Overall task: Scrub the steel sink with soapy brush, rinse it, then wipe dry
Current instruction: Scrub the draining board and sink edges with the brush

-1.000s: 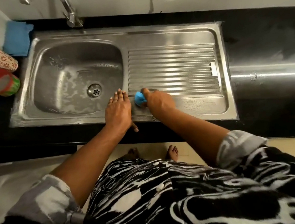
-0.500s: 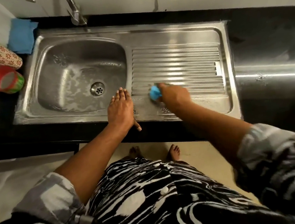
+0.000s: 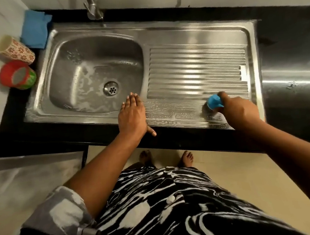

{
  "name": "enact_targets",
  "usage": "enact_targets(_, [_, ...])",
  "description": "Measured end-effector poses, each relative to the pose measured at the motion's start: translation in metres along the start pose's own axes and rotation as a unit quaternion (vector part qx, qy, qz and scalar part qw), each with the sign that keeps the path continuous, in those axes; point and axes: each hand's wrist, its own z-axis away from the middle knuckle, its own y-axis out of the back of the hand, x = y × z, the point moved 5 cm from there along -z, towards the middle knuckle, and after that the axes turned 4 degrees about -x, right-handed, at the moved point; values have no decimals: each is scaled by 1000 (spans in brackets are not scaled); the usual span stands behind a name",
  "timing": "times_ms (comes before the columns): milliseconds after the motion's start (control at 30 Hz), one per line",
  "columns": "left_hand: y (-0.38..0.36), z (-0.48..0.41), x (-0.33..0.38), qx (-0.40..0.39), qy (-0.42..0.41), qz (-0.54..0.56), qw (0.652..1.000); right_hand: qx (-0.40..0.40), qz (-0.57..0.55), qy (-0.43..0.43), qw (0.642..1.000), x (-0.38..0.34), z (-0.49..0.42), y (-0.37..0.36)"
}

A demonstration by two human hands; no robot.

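Note:
The steel sink [image 3: 195, 34] fills the counter, with a soapy basin on the left and a ribbed drainboard [image 3: 197, 70] on the right. My right hand [image 3: 240, 110] grips a blue-handled brush [image 3: 213, 102] whose dark bristles press on the front right rim of the drainboard. Foam streaks cover the front rim between my hands. My left hand [image 3: 131, 115] rests flat on the front rim beside the basin, fingers straight, thumb over the counter edge. The drain [image 3: 111, 88] lies just beyond its fingertips.
A tap [image 3: 93, 7] stands behind the basin. A folded blue cloth [image 3: 35, 31] lies at the back left corner. A floral cup [image 3: 12, 50] and a red-green cup [image 3: 17, 75] lie on their sides left of the sink. Black counter [image 3: 290, 49] extends to the right.
My right hand has swept the brush rightward along the front rim, from near the left hand to the drainboard's right end. The left hand has stayed in place.

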Motion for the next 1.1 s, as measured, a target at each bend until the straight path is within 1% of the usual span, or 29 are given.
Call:
enact_targets(67, [-1,2,-2,-1,5,7,1000,5,9,35,999,-48,-22,3])
enact_targets(167, [-2,3,-6,9,16,14,1000,-11,-9,111,994,-153,-51,1])
enact_targets(233, [-3,4,-7,14,21,17,1000,-15,21,156,987,-212,-54,0])
enact_targets(267, [-3,4,-7,16,26,16,999,-15,34,166,985,-228,-54,0])
enact_targets(300, [-3,4,-6,16,30,14,999,-13,39,172,984,-230,-54,-1])
enact_targets(367, [-3,3,-7,12,31,14,999,-15,14,173,985,-199,-53,-3])
enact_targets(433, [-3,3,-8,13,36,15,999,-16,-16,136,990,-142,-48,-2])
enact_targets(500, [-3,4,-10,13,38,13,999,-9,-23,92,995,-83,-36,3])
enact_targets(567, [-4,4,-10,19,38,12,999,-4,-4,65,998,-45,-21,8])
enact_targets(600, [-4,5,-10,22,40,12,999,-4,5,60,998,-40,-18,8])
enact_targets(667, [-5,6,-9,24,42,15,999,1,12,69,998,-58,-22,7])
enact_targets(700, [-5,6,-9,23,42,18,999,4,11,90,996,-80,-29,5])
enact_targets(833, [-4,10,-11,29,47,31,998,-13,0,163,987,-208,-56,-6])
enact_targets(900, [-4,11,-10,30,54,39,997,-6,16,185,983,-247,-60,-6])
enact_targets(933, [-4,12,-10,28,58,40,997,-2,22,187,982,-249,-62,-7])
enact_targets(1000, [-4,11,-10,21,62,41,997,4,-4,186,982,-218,-63,-9])
enact_targets(1100, [-1,10,-7,13,57,33,998,11,-42,129,991,-120,-53,-10])
